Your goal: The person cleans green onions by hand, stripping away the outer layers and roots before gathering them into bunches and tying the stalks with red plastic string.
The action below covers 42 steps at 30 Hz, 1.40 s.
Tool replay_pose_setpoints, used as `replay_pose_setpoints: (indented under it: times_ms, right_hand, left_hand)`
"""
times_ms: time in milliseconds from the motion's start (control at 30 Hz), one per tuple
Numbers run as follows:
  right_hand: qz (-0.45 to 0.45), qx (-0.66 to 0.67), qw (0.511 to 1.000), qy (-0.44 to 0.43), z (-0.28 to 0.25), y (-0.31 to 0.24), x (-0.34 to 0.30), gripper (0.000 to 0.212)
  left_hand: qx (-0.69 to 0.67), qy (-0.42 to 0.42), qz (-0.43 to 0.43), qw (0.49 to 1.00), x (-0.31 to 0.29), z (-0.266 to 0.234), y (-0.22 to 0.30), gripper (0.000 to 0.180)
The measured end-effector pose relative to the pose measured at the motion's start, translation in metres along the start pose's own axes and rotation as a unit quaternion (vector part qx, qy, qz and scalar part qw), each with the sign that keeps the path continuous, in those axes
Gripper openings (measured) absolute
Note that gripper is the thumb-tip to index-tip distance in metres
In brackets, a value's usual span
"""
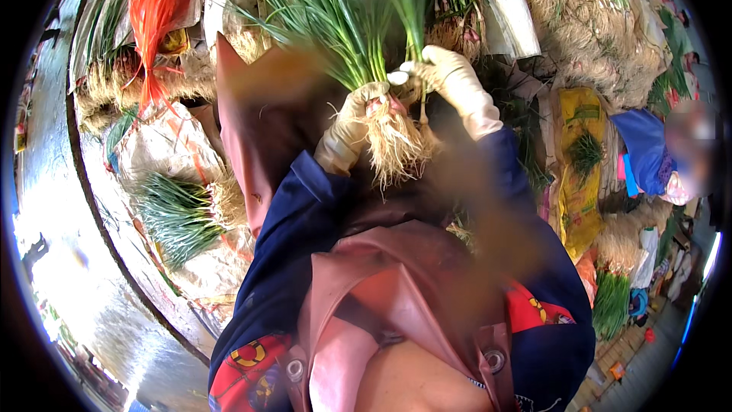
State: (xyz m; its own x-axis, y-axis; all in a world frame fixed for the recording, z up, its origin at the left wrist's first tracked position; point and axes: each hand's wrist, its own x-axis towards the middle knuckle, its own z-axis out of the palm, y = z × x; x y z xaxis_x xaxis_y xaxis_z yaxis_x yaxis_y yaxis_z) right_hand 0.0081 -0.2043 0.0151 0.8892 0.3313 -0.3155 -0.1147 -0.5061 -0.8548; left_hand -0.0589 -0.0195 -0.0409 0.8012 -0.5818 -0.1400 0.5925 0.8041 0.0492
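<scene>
My left hand [348, 126], in a pale glove, is closed around a bunch of spring onions [366, 53]. Their green leaves point away from me, and the pale hairy roots [393, 149] hang toward my lap. Just to the right, my right hand [450, 80], gloved as well, pinches a thinner cluster of spring onions [414, 38] near the bulbs. This cluster stands close beside the left hand's bunch, its roots meeting the other roots. The glove hides part of the right fingertips.
Orange plastic strips [164, 8] hang at the far left. A tied bundle of spring onions [183, 214] lies on sacking at my left. Large root-covered heaps [587, 38] stand at the far right, above a yellow sack [578, 175]. A person in blue [644, 149] is at the right edge.
</scene>
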Motion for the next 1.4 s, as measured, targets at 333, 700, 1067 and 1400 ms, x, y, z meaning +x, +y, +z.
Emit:
replay_pose_setpoints:
  times_ms: [333, 700, 1067, 1400]
  right_hand:
    - [0.063, 0.152, 0.985, 0.061, -0.014, -0.001, 0.023, 0.023]
    - [0.117, 0.125, 0.982, 0.077, -0.004, 0.0, 0.045, 0.031]
    - [-0.003, -0.02, 0.993, 0.112, 0.032, -0.013, 0.028, 0.046]
    - [-0.135, 0.277, 0.938, 0.161, 0.047, 0.004, 0.023, 0.047]
  left_hand:
    - [-0.047, -0.006, 0.03, 0.998, 0.015, 0.009, -0.013, 0.045]
    - [0.074, 0.12, 0.057, 0.988, 0.013, 0.0, -0.011, 0.037]
    - [-0.065, 0.116, -0.059, 0.989, 0.014, 0.003, 0.013, 0.019]
    - [0.035, 0.089, 0.036, 0.995, 0.015, 0.029, 0.015, 0.03]
